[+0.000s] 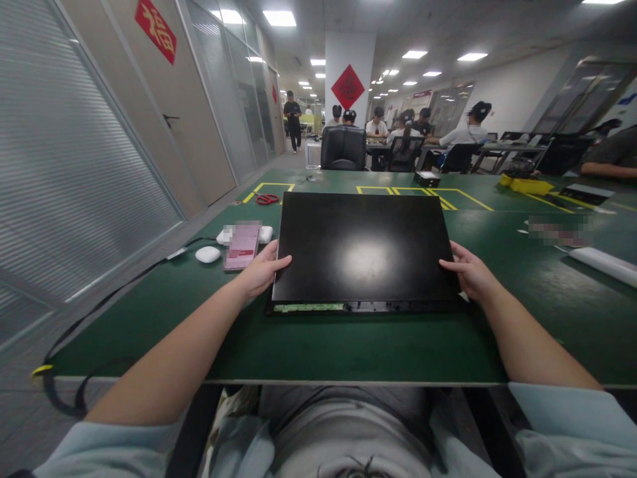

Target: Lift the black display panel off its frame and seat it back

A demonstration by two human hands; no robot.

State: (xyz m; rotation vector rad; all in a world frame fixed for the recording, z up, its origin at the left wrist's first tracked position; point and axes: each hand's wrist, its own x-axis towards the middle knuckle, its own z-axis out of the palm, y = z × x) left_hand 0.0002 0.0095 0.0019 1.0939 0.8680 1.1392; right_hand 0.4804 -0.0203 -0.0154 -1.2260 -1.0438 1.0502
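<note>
A flat black display panel (323, 245) is held by its two short sides, tilted over the green table. On its left edge, my left hand (259, 272) is closed, the thumb on the front face and the fingers behind. My right hand (472, 271) grips the opposite edge in the same way. Just below the panel's near edge shows a strip of green circuit board (308, 308), with a dark frame (403, 308) running along it. How far this frame lies under the panel is hidden.
To the left lie a pink-screened phone (241, 245), a white rounded case (208, 254) and a black strap (119, 289). Red scissors (267, 198) lie farther back. A yellow tray (526, 184) and a white roll (604, 264) are on the right. Several people sit beyond the table.
</note>
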